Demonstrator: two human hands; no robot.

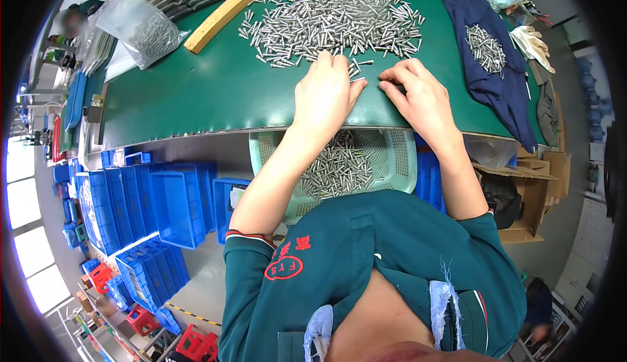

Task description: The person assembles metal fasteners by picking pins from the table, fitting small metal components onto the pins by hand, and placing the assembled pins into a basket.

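From the head camera, I take the big heap of small metal pins (333, 19) on the green table (196, 94) as my landmark. My left hand (326, 91) lies palm down at the near edge of the heap, fingers spread flat over a few stray pins, pressing rather than clenching; I cannot tell whether any pin is pinched under it. My right hand (418, 94) sits just right of it, also on the heap's near side, fingertips curled onto the mat, seemingly nipping a pin or two, though the grip itself is hidden.

Below the table edge, nearer me than the heap, a pale green basket (395, 159) holds more pins. To work cleanly I judge I should draw only small batches toward that edge and keep my fingers low, so nothing rolls away.
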